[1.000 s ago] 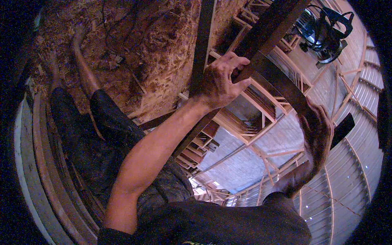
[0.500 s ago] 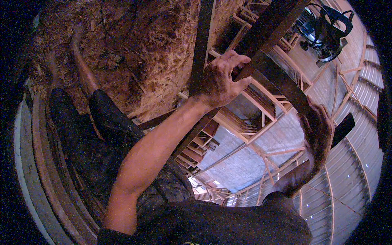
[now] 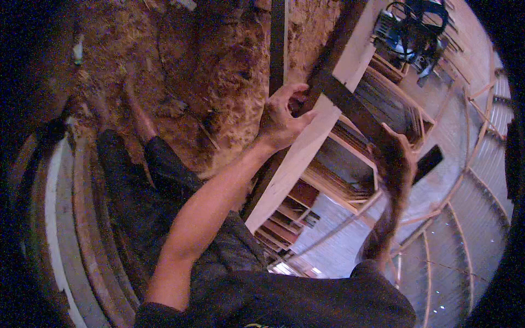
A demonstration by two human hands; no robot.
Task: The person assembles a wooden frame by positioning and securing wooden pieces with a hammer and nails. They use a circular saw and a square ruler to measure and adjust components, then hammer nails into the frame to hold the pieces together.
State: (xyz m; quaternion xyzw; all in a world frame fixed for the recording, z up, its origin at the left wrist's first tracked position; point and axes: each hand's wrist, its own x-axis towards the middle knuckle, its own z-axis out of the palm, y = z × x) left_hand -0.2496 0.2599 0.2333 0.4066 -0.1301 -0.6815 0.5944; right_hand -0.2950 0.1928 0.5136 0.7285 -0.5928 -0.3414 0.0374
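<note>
A long wooden beam runs slantwise from the upper middle down toward my lap, its pale side face showing. My left hand is curled over it, thumb and fingers bent round its edge. A dark flat strip, whose exact kind I cannot make out, lies across the beam with one end on it. My right hand, slightly blurred, is wrapped round that strip with one finger stretched out. The strip's black far end sticks out beyond my hand.
A power tool with a black cord sits at the upper right. Wooden framing stands below the beam. Shavings cover the ground by my feet. Long boards lie at the left, corrugated metal sheeting at the right.
My right hand and the dark strip have shifted left in view. The beam's pale side face now shows more. My left hand stays on the beam, slightly lower and farther left.
</note>
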